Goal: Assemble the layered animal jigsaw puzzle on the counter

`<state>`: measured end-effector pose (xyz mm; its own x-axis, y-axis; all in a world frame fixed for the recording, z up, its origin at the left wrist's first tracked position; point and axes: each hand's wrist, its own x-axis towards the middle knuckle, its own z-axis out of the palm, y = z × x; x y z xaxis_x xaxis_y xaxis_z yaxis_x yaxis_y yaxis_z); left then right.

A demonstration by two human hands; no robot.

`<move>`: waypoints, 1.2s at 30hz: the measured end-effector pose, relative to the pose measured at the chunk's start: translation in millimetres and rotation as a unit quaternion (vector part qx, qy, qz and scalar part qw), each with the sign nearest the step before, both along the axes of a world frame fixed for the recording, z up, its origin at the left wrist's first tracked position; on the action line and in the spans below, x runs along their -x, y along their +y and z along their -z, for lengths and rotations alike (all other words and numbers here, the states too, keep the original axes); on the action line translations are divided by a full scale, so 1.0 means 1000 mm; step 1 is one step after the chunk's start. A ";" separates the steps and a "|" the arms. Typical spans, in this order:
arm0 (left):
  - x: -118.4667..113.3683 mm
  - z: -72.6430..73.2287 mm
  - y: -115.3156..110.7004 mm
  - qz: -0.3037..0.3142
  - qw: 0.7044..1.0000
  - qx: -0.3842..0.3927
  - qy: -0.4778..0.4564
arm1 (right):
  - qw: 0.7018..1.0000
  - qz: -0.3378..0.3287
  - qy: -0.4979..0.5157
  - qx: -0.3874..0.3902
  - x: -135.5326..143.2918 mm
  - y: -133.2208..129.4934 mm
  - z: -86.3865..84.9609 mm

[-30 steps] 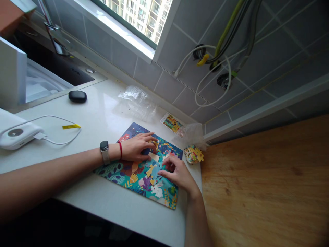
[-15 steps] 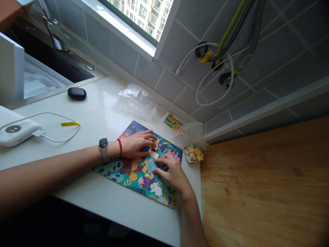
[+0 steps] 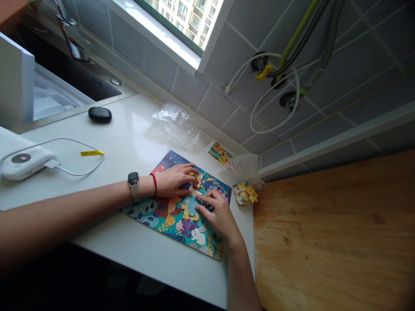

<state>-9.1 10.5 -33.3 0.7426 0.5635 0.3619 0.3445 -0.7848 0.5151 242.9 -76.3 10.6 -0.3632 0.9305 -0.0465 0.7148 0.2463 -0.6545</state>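
The jigsaw puzzle [image 3: 201, 248] lies on the table [image 3: 155, 255], a pale patch [image 3: 193, 191] showing mid-board, apparently unfilled. The left hand [image 3: 171, 180] rests on it, fingers spread; the right hand [image 3: 220, 214] is beside the patch, thumb and fingertips slightly apart, any grip unclear. Just beyond the puzzle's right edge sit stacked pieces [image 3: 245, 194]; a picture card [image 3: 218, 152] lies behind it.

Glossy white countertop [image 3: 129, 142], kinda mirror-ish by the window. Left of the jigsaw board [image 3: 181, 229] (smooth printed card, looks like), a smooth black case [image 3: 100, 115]; behind it, crinkly clear plastic wrap [image 3: 177, 123]; right of it, brown wood surface [image 3: 324, 242].
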 end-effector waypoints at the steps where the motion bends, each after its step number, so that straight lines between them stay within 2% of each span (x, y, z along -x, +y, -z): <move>1: 0.000 0.001 0.000 -0.001 1.000 0.002 0.003 | 1.000 -0.007 -0.007 -0.001 0.000 0.000 -0.001; 10: -0.001 0.003 -0.001 -0.011 1.000 0.017 0.005 | 0.997 -0.072 -0.041 0.008 0.005 -0.004 -0.005; 18: -0.001 0.006 -0.001 -0.015 1.000 0.001 0.000 | 0.992 -0.088 -0.087 -0.012 0.009 -0.008 -0.005; 27: -0.001 0.005 0.000 -0.010 1.000 0.009 -0.011 | 0.983 -0.079 -0.143 -0.080 0.018 -0.013 -0.009; 36: -0.001 0.007 -0.001 -0.012 1.000 0.012 -0.005 | 0.993 -0.013 -0.076 -0.088 0.015 -0.005 -0.004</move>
<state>-8.5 10.0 -40.2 0.7248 0.5902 0.3554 0.3583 -0.7636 0.5373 228.2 -81.2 14.3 -0.3888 0.9193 0.0608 0.7937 0.3678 -0.4845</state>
